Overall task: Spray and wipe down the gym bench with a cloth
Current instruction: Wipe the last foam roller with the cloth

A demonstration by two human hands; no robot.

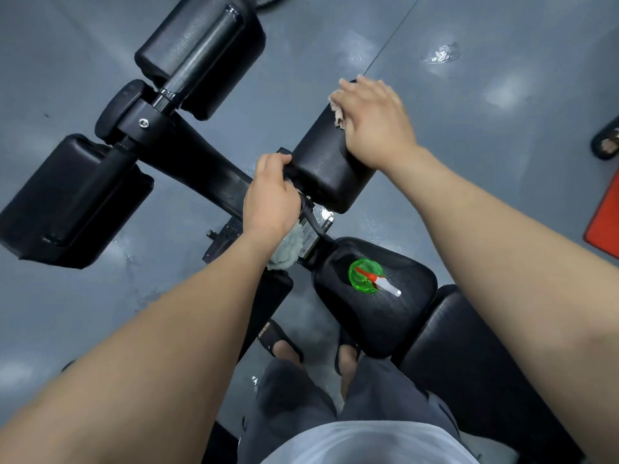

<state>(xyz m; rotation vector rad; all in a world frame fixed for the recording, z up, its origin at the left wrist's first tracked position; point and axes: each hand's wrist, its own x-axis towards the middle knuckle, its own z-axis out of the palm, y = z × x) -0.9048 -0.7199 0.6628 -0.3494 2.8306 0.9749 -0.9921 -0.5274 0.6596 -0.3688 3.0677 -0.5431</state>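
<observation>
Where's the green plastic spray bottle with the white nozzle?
In the head view, lower middle, the green plastic spray bottle stands on the black padded bench seat, between the person's forearms and just right of the grey fluffy cloth.

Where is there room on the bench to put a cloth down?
The back pad is bare, and so is the seat around the bottle. Crowded: the roller pad, under the right hand and beside the left hand gripping a grey cloth.
</observation>
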